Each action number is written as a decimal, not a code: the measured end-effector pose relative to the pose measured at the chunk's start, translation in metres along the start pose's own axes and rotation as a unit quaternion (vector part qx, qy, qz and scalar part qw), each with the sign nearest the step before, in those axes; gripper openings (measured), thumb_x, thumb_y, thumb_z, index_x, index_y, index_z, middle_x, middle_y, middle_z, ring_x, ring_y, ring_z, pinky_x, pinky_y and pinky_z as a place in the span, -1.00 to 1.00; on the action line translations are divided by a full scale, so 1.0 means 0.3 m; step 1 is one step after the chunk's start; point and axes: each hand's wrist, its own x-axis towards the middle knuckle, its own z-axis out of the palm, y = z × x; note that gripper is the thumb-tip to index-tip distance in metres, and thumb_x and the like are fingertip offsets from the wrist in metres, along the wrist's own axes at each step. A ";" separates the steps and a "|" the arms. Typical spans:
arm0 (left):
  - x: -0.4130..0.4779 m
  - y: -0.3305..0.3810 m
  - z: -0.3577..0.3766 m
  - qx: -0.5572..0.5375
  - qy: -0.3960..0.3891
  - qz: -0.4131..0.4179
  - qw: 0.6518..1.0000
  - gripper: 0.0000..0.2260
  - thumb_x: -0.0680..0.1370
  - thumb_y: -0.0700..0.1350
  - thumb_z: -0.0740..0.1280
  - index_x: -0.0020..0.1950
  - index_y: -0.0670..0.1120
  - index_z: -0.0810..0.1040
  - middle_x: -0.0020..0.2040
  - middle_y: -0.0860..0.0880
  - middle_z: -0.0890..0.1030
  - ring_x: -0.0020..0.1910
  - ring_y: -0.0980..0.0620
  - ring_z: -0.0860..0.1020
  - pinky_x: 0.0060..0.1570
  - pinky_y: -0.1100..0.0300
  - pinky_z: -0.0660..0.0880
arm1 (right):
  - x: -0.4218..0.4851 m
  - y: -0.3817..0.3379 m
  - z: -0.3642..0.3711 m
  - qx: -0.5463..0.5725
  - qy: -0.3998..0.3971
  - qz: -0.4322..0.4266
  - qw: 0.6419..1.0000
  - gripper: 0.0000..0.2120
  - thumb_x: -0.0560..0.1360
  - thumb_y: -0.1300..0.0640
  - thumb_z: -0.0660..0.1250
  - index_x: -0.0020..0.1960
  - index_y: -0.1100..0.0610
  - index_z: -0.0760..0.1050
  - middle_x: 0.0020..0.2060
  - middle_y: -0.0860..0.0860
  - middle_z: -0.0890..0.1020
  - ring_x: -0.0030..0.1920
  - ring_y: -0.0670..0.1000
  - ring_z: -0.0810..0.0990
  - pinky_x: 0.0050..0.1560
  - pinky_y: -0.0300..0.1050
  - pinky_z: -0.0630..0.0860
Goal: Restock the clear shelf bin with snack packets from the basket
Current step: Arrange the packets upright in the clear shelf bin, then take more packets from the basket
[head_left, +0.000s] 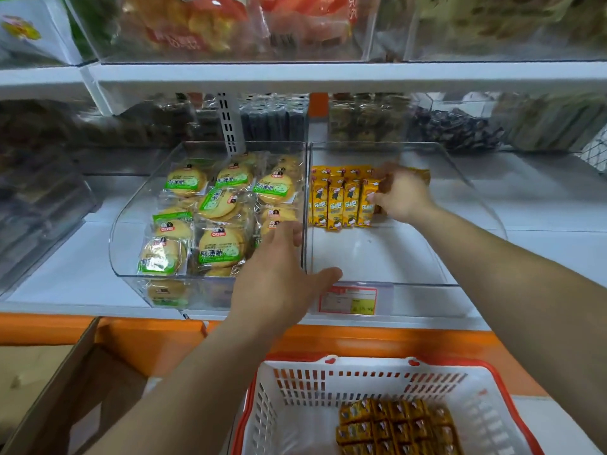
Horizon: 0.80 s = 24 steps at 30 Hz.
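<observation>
A clear shelf bin (377, 257) stands on the white shelf, mostly bare, with a row of several yellow snack packets (341, 205) upright at its back left. My right hand (399, 192) reaches deep into this bin and grips a yellow packet at the right end of that row. My left hand (279, 277) hovers at the bin's front left corner, fingers straight, thumb over the front rim, holding nothing. Below, a white basket with a red rim (361, 389) holds more yellow packets (397, 425) lying flat.
A second clear bin (131, 244) to the left is full of green-labelled round biscuit packs. More bins of dark snacks line the back and the upper shelf. A price tag (348, 300) sits on the bin front. A cardboard box (65, 389) stands lower left.
</observation>
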 end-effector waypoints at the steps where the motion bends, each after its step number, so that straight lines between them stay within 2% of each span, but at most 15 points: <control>1: 0.003 -0.002 0.001 0.007 0.001 0.001 1.000 -0.29 0.37 0.26 0.56 0.42 0.13 0.35 0.31 0.14 0.57 0.15 0.03 0.62 0.09 -0.11 0.63 | 0.010 0.001 0.011 -0.012 0.002 -0.002 1.000 -0.61 0.47 0.17 0.48 0.27 0.13 0.51 0.07 0.16 0.66 0.09 0.19 0.61 0.09 -0.02 0.54; 5: 0.004 -0.001 0.002 0.013 0.004 0.002 1.000 -0.28 0.37 0.27 0.56 0.41 0.15 0.32 0.32 0.13 0.56 0.13 0.02 0.62 0.07 -0.11 0.64 | 0.027 -0.003 0.020 -0.042 0.005 0.004 0.999 -0.54 0.48 0.09 0.45 0.33 0.12 0.43 -0.02 0.14 0.66 0.01 0.19 0.61 -0.06 -0.09 0.50; 8: -0.003 0.007 -0.003 0.008 -0.006 -0.001 1.000 -0.29 0.39 0.23 0.56 0.43 0.13 0.33 0.32 0.12 0.56 0.15 0.01 0.62 0.09 -0.11 0.64 | 0.001 -0.026 -0.018 -0.062 0.003 0.011 0.998 -0.55 0.47 0.01 0.45 0.30 0.10 0.46 -0.03 0.10 0.66 0.02 0.17 0.61 -0.04 -0.07 0.53; 11: -0.006 0.029 -0.046 -0.044 -0.019 -0.014 0.999 -0.29 0.43 0.16 0.55 0.49 0.09 0.33 0.33 0.10 0.54 0.16 -0.01 0.61 0.09 -0.12 0.64 | -0.080 -0.076 -0.104 -0.044 -0.005 -0.011 0.999 -0.66 0.45 0.01 0.47 0.17 0.09 0.54 -0.05 0.05 0.65 0.02 0.12 0.61 0.04 -0.01 0.56; 13: -0.021 0.050 -0.101 -0.078 0.024 -0.003 0.997 -0.33 0.46 0.14 0.54 0.49 0.07 0.35 0.25 0.10 0.54 0.09 0.02 0.60 0.05 -0.11 0.65 | -0.167 -0.121 -0.174 0.008 -0.011 -0.039 0.999 -0.81 0.43 0.10 0.49 0.00 0.05 0.56 -0.12 0.02 0.66 -0.06 0.08 0.64 0.03 0.00 0.57; 15: -0.061 0.072 -0.141 -0.088 0.066 0.038 0.993 -0.42 0.48 0.12 0.52 0.43 0.05 0.40 0.14 0.13 0.55 0.01 0.09 0.59 0.00 -0.05 0.65 | -0.278 -0.161 -0.248 0.047 -0.015 -0.073 0.996 -0.88 0.41 0.16 0.50 -0.12 0.05 0.57 -0.22 -0.02 0.67 -0.22 -0.08 0.63 -0.05 -0.10 0.58; 16: -0.093 0.082 -0.150 -0.088 0.064 0.053 0.993 -0.46 0.48 0.10 0.52 0.40 0.05 0.43 0.09 0.16 0.55 -0.03 0.14 0.58 -0.03 -0.03 0.65 | -0.342 -0.178 -0.284 0.058 -0.021 -0.087 0.994 -0.90 0.40 0.17 0.51 -0.15 0.05 0.59 -0.28 -0.08 0.66 -0.31 -0.19 0.59 -0.13 -0.23 0.55; 18: -0.169 0.092 -0.140 -0.077 0.010 0.060 0.995 -0.52 0.49 0.10 0.51 0.36 0.07 0.45 0.04 0.20 0.54 -0.06 0.18 0.59 -0.07 0.02 0.66 | -0.480 -0.201 -0.344 0.079 -0.049 -0.111 0.989 -0.91 0.41 0.17 0.52 -0.15 0.06 0.62 -0.34 -0.12 0.62 -0.39 -0.28 0.53 -0.30 -0.45 0.40; 21: -0.281 0.083 -0.074 -0.009 -0.110 0.055 0.992 -0.61 0.51 0.12 0.49 0.27 0.07 0.50 0.04 0.17 0.58 -0.04 0.16 0.60 0.02 0.07 0.61 | -0.669 -0.172 -0.358 0.089 -0.120 -0.112 0.982 -0.93 0.42 0.21 0.49 -0.14 0.08 0.63 -0.34 -0.11 0.63 -0.37 -0.26 0.53 -0.29 -0.43 0.42; 24: -0.365 0.044 0.023 0.112 -0.210 0.077 0.968 -0.63 0.52 0.14 0.46 0.26 0.04 0.54 0.16 0.06 0.63 0.06 0.05 0.59 0.09 0.10 0.55 | -0.822 -0.069 -0.274 0.058 -0.218 -0.081 0.971 -0.88 0.41 0.23 0.49 -0.18 0.05 0.60 -0.36 -0.09 0.63 -0.40 -0.26 0.51 -0.29 -0.38 0.42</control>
